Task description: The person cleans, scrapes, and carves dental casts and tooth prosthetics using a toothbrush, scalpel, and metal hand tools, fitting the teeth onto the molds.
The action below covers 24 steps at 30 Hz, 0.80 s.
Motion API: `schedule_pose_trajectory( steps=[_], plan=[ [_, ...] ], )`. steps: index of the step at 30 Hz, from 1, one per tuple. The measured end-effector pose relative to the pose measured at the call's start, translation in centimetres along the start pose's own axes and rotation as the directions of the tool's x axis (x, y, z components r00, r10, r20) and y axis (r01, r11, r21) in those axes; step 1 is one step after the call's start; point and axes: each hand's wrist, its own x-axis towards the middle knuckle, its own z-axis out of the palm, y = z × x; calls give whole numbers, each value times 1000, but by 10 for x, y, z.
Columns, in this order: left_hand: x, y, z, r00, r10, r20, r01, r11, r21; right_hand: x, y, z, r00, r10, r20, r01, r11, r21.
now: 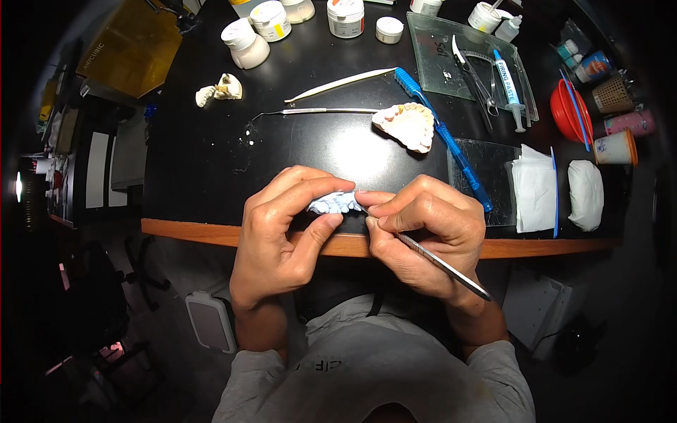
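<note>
Between the thumb and fingers of my left hand [285, 229] is a pale blue-white dental model [335, 203], held just above the table's front edge. My right hand [427, 229] pinches a slim metal dental instrument [444, 264] like a pen; its handle slants down to the right. The instrument's tip meets the right end of the model, though fingers partly hide it. Farther back lies a cream dental arch model [409, 127]. A metal probe [324, 110] with a bent tip rests to its left, and a blue toothbrush [451, 148] runs along its right side.
White jars [270, 21] line the back of the black table [197, 169]. At the right are a glass plate [437, 63], scissors-like forceps [476, 81], a firing paste syringe [509, 92], folded tissue [534, 190] and a red bowl [570, 109]. Small model pieces [224, 88] lie left.
</note>
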Motion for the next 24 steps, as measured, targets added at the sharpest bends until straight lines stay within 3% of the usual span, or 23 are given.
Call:
schedule_pose_trajectory(
  steps=[24],
  plan=[
    [1,0,1,999,25,-29,-25,1000,1,2,0,1,1000,-10,-9,10,1000,9]
  ],
)
